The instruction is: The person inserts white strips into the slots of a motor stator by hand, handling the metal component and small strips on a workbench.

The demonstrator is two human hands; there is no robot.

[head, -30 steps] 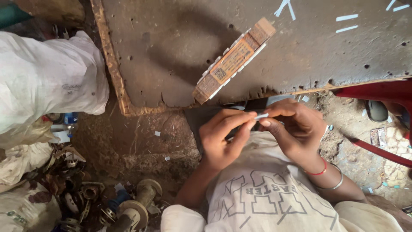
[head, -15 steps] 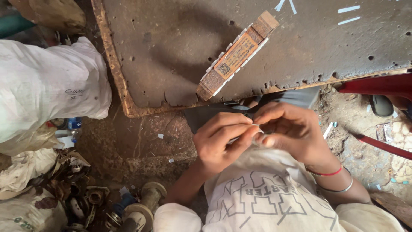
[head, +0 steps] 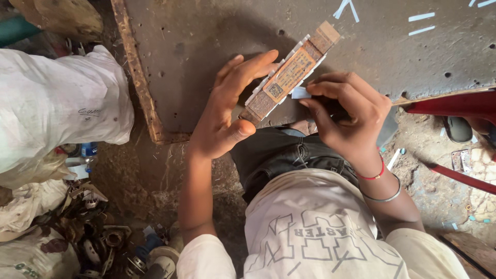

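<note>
far left, i see a white sack (head: pixel 57 111) on the ground, with scrap metal parts (head: pixel 98 245) below it. next comes the rusty edge of the dark metal surface (head: pixel 206 36). my left hand (head: pixel 227 111) lies against the long brown packet (head: pixel 289 77), fingers (head: pixel 248 67) spread along its left side, thumb under its lower end. the packet rests tilted on the surface, upper end toward the right. my right hand (head: pixel 346 116) touches the packet's right side, fingers pinching a small pale blue piece (head: pixel 300 93) just beside it. a red and a silver bangle (head: pixel 380 186) circle the right wrist. far right, a red frame (head: pixel 454 106) stands.
</note>
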